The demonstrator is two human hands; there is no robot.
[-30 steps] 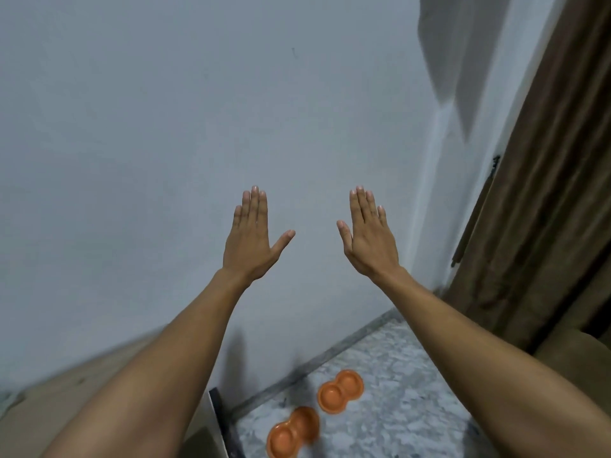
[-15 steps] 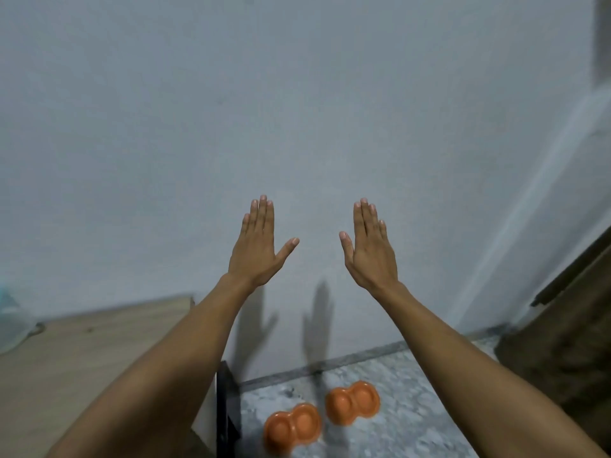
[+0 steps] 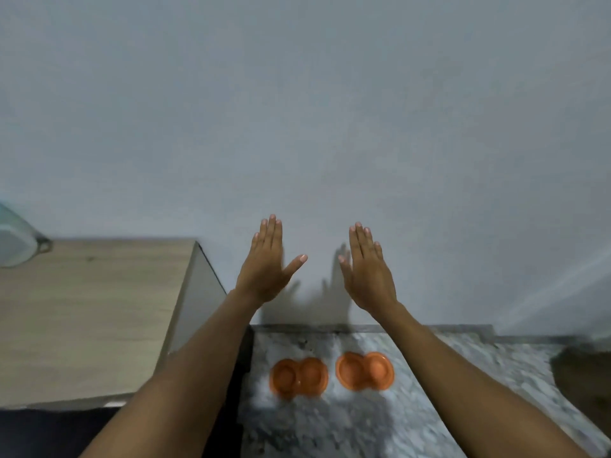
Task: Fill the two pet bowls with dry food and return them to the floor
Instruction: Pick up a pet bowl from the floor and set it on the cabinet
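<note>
Both hands empty. Left hand (image 3: 264, 269) and right hand (image 3: 368, 276) are raised in front of me, backs to the camera. Fingers are straight and together, thumbs angled inward, with a clear gap between the two. Nothing gripped or touched. Reads as a ready pose, not a grasp. Their shadows land on the wall (image 3: 297, 127) just beyond.

Below the hands, framed between my forearms, are two orange pet bowls on the floor (image 3: 429, 408), each a twin-dish moulding. Left bowl (image 3: 298, 376) sits under the left hand, right bowl (image 3: 364, 370) under the right. They're side by side, close to each other and near the wall base. My guess: that's the feeding spot. No dry food visible in either, though the frame is soft.

Left of the left hand is a wooden worktop (image 3: 92, 319). At its far-left end there's a translucent container (image 3: 16, 239), cropped by the frame. Can't tell what's in it.

Judgement: task is at the start, bowls not yet lifted. The layout suits taking one bowl per hand.
</note>
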